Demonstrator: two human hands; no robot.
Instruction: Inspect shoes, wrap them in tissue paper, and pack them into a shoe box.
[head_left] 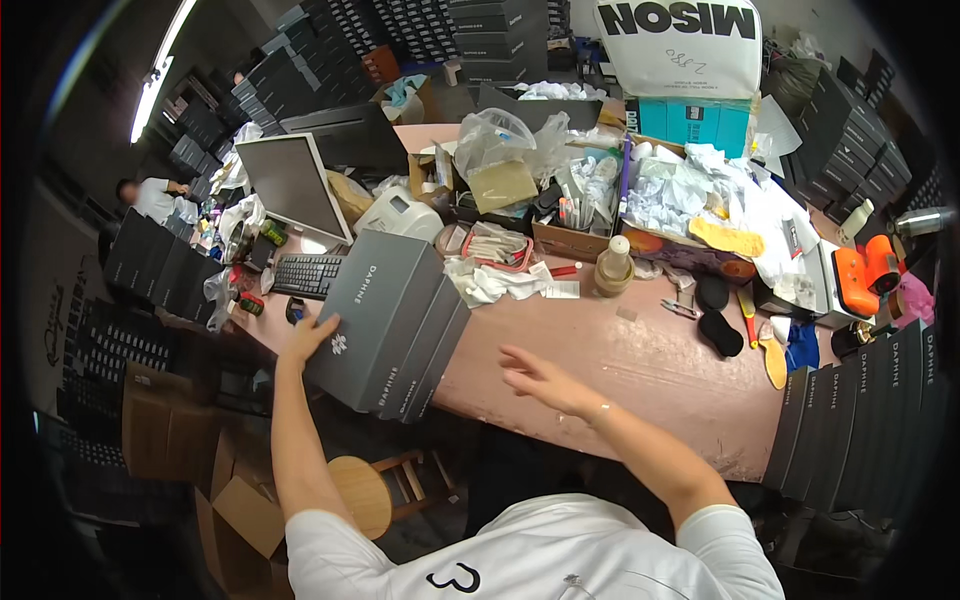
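Grey shoe boxes (pixel 385 330) stand together at the left of the pink table (pixel 600 370), partly over its near edge. My left hand (pixel 303 340) touches the left side of the nearest box, fingers apart and laid against it. I cannot see whether any fingertips go round its edge. To the right of the boxes, my right hand (pixel 545 382) is above the tabletop, fingers stretched out and nothing in them. It is apart from the boxes.
Behind the boxes are a monitor (pixel 292 185), a keyboard (pixel 308 274) and a white label-printer-like device (pixel 398 215). A pump bottle (pixel 613 268) stands mid-table. Crumpled paper (pixel 670 190) fills a carton. More grey boxes (pixel 850 420) line the right; a wooden stool (pixel 360 495) stands below.
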